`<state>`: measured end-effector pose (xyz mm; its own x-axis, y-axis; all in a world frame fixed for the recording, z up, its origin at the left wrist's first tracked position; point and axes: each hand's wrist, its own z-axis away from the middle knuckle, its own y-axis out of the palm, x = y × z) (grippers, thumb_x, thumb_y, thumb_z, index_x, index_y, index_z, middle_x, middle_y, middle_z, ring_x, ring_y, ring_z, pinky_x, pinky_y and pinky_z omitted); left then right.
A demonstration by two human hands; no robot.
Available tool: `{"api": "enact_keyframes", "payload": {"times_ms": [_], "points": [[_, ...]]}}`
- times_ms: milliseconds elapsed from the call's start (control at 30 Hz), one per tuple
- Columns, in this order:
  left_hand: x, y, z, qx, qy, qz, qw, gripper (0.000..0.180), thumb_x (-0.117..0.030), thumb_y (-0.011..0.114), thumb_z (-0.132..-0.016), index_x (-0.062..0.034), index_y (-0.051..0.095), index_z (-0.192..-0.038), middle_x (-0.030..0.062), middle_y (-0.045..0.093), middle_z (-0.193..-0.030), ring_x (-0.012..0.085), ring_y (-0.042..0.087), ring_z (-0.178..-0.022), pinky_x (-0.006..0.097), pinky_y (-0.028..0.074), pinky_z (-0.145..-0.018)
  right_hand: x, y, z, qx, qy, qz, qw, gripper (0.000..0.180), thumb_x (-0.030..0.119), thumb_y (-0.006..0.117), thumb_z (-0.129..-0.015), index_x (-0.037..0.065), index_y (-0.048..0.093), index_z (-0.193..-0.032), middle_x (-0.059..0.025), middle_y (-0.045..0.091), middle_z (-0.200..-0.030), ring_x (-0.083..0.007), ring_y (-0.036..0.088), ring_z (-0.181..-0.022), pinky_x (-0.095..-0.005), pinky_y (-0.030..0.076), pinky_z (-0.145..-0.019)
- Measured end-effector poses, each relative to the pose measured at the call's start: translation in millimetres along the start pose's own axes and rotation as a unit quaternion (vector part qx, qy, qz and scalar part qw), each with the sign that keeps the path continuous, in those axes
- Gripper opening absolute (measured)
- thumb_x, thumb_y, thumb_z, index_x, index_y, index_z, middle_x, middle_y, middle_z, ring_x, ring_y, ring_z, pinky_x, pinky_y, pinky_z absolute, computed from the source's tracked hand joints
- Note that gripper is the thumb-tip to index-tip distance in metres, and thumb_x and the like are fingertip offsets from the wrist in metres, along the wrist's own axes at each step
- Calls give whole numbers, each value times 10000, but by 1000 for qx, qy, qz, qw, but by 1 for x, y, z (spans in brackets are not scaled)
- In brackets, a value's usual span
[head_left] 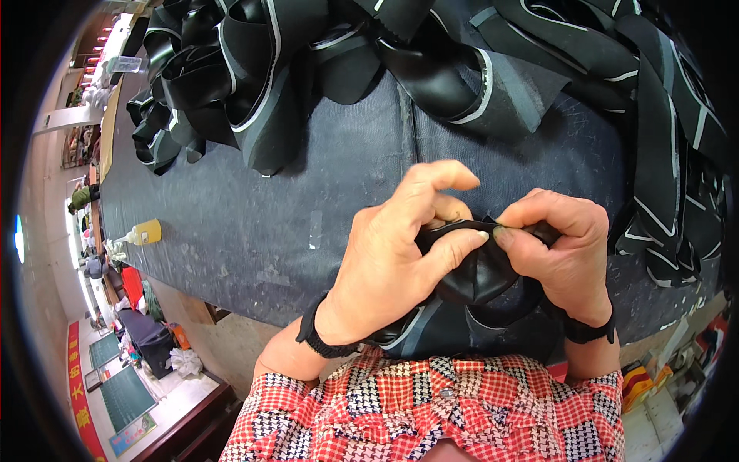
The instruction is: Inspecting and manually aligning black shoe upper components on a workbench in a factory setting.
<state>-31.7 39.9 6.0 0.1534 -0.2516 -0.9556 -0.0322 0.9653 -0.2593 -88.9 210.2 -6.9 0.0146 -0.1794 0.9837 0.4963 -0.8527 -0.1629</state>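
My left hand [400, 246] and my right hand [558, 246] meet over the near edge of a dark blue-grey worktable [254, 223]. Both pinch the same black piece of material [477, 281] with a pale stripe, thumbs and forefingers pressed along its upper edge. The piece bulges below my fingers and hangs toward my chest. Each wrist wears a black band. My red, white and black patterned sleeves fill the lower edge of the view.
A large heap of black pieces with white and grey stripes [254, 69] covers the far side of the table and runs down the right side [677, 154]. A small yellow bottle [145, 232] stands at the table's left edge. Floor and furniture lie lower left.
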Motion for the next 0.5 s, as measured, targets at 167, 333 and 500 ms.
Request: {"api": "enact_keyframes", "payload": {"times_ms": [167, 333, 500], "points": [[5, -4, -6, 61, -40, 70, 995, 201, -63, 649, -787, 11, 610, -970, 33, 629, -854, 68, 573, -755, 197, 456, -687, -3, 0, 0, 5, -7, -13, 1000, 56, -31, 651, -682, -9, 632, -731, -12, 598, -627, -14, 516, -551, -170, 391, -480], [3, -6, -13, 91, -137, 156, 974, 144, -58, 635, -798, 3, 638, -928, 20, 630, -809, 64, 570, -739, 193, 458, -684, -5, -1, -2, 0, -33, 1, 999, 63, -38, 653, -670, -8, 633, -722, -17, 600, -625, -23, 515, -538, -172, 391, -481], [4, -6, -15, 104, -140, 165, 971, 99, -48, 630, -800, -4, 641, -888, 11, 623, -782, 52, 559, -717, 180, 454, -662, -7, -2, -4, 1, -51, 2, 999, 77, -45, 652, -652, -1, 630, -711, -23, 598, -624, -31, 515, -533, -181, 386, -477]]}}
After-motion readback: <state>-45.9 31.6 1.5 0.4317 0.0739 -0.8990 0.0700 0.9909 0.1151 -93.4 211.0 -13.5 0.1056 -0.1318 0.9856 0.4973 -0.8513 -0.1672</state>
